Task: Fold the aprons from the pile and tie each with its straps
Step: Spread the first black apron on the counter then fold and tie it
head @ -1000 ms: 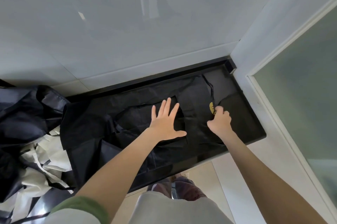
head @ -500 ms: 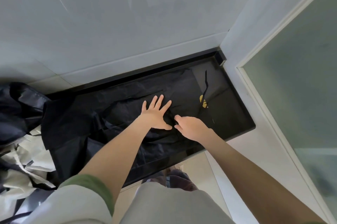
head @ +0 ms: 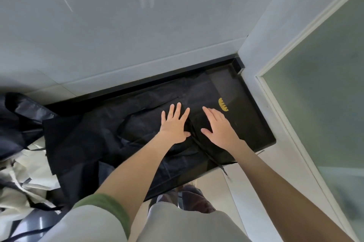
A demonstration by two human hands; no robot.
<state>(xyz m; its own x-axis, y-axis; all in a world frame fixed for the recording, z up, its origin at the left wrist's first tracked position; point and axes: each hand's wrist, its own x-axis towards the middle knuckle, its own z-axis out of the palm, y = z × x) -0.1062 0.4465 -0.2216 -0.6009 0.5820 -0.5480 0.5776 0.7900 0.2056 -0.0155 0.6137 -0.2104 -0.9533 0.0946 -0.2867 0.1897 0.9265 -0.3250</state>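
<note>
Black apron is spread flat on the black counter and covers most of it. Its left edge reaches the pile. The far edge runs along the pale wall.

Left hand: palm down on the apron near its middle, fingers straight and spread, gripping nothing.

Right hand: just right of the left one, also flat on the fabric, fingers straight and slightly fanned, thumb out to the left. Nothing held.

The hands are close but not touching. A fold line or seam runs between them.

Strap: thin and black. It runs from the gap between the hands toward the near right, and its end hangs off the counter's near edge.

Yellow logo: on the apron, just far-right of the right hand's fingertips.

Pile: left of the counter, a crumpled mix of white and dark aprons with loose straps. It touches or overlaps the spread apron's left side; cannot tell which.

Frosted glass panel in a white frame stands on the right. Green sleeve cuff shows on the left arm; the right forearm is bare.
</note>
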